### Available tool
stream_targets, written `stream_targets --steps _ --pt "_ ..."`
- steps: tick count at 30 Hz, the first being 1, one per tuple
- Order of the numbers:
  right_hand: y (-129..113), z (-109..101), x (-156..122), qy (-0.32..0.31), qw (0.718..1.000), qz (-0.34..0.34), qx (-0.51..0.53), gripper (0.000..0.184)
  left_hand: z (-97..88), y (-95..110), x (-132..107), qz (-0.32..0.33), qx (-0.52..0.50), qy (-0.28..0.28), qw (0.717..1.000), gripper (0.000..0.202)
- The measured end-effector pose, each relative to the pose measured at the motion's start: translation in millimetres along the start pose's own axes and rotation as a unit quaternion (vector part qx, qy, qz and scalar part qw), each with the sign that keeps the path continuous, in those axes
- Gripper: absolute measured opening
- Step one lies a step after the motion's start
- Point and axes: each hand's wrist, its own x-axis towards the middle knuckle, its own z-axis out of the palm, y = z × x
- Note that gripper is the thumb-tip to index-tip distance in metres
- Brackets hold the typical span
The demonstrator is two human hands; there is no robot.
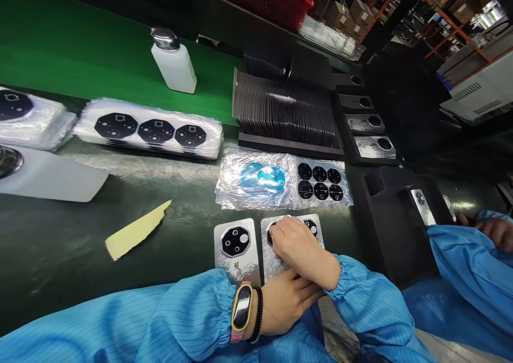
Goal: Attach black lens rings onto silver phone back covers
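Three silver phone back panels lie side by side, each with a black octagonal camera plate. The left panel [245, 260] shows fully at its top, with dark lettering. Over the camera area of the middle panel [272, 264], my right hand [294, 242] bends down, its fingers curled and their tips hidden. The right panel [317, 229] is partly covered by that hand. My left hand [282, 301], with a wristband, lies across the lower ends of the panels and passes under my right wrist. Its fingers are stretched out, and nothing shows in them.
Bagged black octagonal sheets [152, 133] and a sheet of octagon stickers [319, 184] lie ahead. Behind are a white pump bottle [175, 66] and a black slotted rack [284, 109]. Yellow paper [138, 232] lies left. A co-worker's blue sleeve [473, 261] is at right, by a black tray [395, 234].
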Motion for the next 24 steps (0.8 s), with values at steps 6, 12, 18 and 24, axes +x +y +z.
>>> stream_targets --steps 6,12,18,24 --pt "23.4 -36.5 -8.2 0.068 0.926 0.179 0.326 0.014 -3.0 1.8 -3.5 0.008 0.028 -0.004 1.000 0.039" --pt "29.4 -48.2 -19.9 0.071 0.818 0.295 0.490 0.010 -3.1 3.6 -6.9 0.011 0.058 0.001 0.998 0.044" --pt "25.6 -43.8 -18.8 0.061 0.813 0.306 0.491 0.010 -3.2 2.7 -9.2 0.013 0.078 0.018 0.997 0.045" --pt "15.4 -34.5 -11.6 0.061 0.881 0.206 0.421 0.015 -2.0 3.9 -9.5 -0.001 0.028 0.033 0.999 0.044"
